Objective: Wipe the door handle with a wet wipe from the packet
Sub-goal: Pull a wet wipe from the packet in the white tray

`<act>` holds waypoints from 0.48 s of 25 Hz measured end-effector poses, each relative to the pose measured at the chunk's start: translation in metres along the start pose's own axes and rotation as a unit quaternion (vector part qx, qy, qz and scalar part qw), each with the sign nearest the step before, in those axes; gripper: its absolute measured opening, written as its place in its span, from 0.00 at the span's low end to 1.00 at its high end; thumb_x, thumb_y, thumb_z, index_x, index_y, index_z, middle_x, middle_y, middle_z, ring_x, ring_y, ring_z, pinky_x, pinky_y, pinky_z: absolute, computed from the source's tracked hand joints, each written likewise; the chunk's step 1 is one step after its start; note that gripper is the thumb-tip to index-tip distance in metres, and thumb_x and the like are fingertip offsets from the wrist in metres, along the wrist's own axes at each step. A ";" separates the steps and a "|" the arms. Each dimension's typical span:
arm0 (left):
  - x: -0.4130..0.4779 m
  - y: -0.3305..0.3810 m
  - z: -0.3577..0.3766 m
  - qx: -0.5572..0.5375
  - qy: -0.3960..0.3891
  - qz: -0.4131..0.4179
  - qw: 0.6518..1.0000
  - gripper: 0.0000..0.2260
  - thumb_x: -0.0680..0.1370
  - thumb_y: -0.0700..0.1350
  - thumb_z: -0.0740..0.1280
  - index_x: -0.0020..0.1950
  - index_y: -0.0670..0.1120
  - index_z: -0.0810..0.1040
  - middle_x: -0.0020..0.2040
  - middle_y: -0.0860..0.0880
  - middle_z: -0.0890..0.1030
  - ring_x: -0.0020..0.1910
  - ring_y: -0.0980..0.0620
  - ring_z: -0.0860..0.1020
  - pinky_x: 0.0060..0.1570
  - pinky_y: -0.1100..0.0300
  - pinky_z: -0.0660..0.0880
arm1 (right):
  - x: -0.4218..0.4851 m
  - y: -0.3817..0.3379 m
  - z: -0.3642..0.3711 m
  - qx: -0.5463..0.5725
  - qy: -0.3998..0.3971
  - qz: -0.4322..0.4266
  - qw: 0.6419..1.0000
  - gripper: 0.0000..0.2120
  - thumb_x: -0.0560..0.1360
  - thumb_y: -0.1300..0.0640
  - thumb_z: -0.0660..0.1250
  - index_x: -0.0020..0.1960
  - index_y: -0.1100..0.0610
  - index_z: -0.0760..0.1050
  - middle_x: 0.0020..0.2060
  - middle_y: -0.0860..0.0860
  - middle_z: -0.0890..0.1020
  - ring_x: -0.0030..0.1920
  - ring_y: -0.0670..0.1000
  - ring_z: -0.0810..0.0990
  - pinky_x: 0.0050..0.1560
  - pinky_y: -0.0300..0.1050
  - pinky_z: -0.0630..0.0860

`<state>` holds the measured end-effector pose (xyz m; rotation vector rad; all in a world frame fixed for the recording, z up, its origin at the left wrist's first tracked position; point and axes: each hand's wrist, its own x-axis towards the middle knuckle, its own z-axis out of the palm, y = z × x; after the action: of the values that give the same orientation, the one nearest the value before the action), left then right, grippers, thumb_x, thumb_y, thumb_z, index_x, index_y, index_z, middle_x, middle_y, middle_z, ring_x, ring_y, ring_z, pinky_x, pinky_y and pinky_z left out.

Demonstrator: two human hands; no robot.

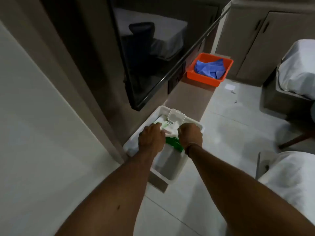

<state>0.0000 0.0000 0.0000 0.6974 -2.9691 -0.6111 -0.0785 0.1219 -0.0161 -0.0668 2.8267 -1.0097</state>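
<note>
A green and white wet wipe packet (172,142) lies in a white tray (170,178) on a narrow ledge, its clear flip lid (176,116) standing open. My left hand (150,138) presses down on the packet's left side. My right hand (190,133) is closed around a white wipe (172,129) that sticks out of the packet's opening. No door handle is in view.
An orange tray (201,80) holding blue gloves (210,68) sits farther along the ledge. A dark wall-mounted screen (144,57) hangs above the ledge. White-covered beds (296,68) stand at the right, and a pale door or wall panel (34,133) fills the left.
</note>
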 end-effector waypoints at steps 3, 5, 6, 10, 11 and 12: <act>0.033 0.007 0.020 -0.062 -0.025 -0.081 0.994 0.22 0.86 0.52 0.65 0.80 0.49 0.71 0.75 0.44 0.76 0.73 0.41 0.76 0.70 0.44 0.75 | 0.025 -0.004 0.015 0.016 -0.017 0.075 0.997 0.10 0.78 0.51 0.70 0.54 0.57 0.83 0.49 0.55 0.86 0.45 0.55 0.81 0.46 0.46 0.76; 0.042 0.013 0.030 -0.069 -0.040 -0.106 0.991 0.20 0.86 0.51 0.66 0.78 0.49 0.74 0.75 0.44 0.74 0.72 0.40 0.76 0.68 0.44 0.76 | 0.030 -0.007 0.023 0.003 -0.018 0.103 0.994 0.11 0.77 0.51 0.71 0.55 0.57 0.82 0.49 0.55 0.85 0.46 0.57 0.83 0.48 0.49 0.79; 0.044 0.015 0.036 -0.068 -0.043 -0.117 0.990 0.19 0.86 0.50 0.67 0.77 0.49 0.76 0.75 0.43 0.74 0.71 0.39 0.76 0.67 0.44 0.76 | 0.030 -0.007 0.027 -0.006 -0.017 0.105 0.994 0.11 0.76 0.51 0.71 0.55 0.56 0.81 0.49 0.55 0.86 0.46 0.57 0.83 0.48 0.49 0.80; 0.056 0.011 0.040 -0.093 -0.019 -0.140 0.986 0.13 0.83 0.47 0.71 0.68 0.48 0.85 0.71 0.43 0.78 0.67 0.39 0.79 0.64 0.45 0.80 | 0.041 -0.005 0.034 -0.004 -0.012 0.118 0.993 0.12 0.75 0.52 0.73 0.56 0.56 0.81 0.50 0.55 0.86 0.48 0.57 0.85 0.50 0.50 0.83; 0.056 0.011 0.040 -0.108 -0.016 -0.144 0.984 0.12 0.83 0.46 0.72 0.66 0.48 0.86 0.70 0.43 0.80 0.67 0.40 0.80 0.63 0.46 0.81 | 0.042 -0.005 0.035 0.008 -0.014 0.125 0.992 0.12 0.75 0.52 0.74 0.56 0.56 0.81 0.50 0.55 0.86 0.48 0.57 0.85 0.52 0.51 0.84; 0.055 0.011 0.039 -0.127 -0.013 -0.147 0.981 0.11 0.83 0.46 0.71 0.65 0.48 0.86 0.69 0.43 0.82 0.66 0.40 0.81 0.62 0.46 0.81 | 0.042 -0.005 0.035 0.014 -0.011 0.128 0.992 0.12 0.75 0.52 0.74 0.55 0.56 0.82 0.49 0.55 0.86 0.48 0.57 0.85 0.52 0.53 0.84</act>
<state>-0.0584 -0.0007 -0.0349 1.1163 -2.7552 -1.0019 -0.1155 0.0924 -0.0443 0.2785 2.7092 -0.9828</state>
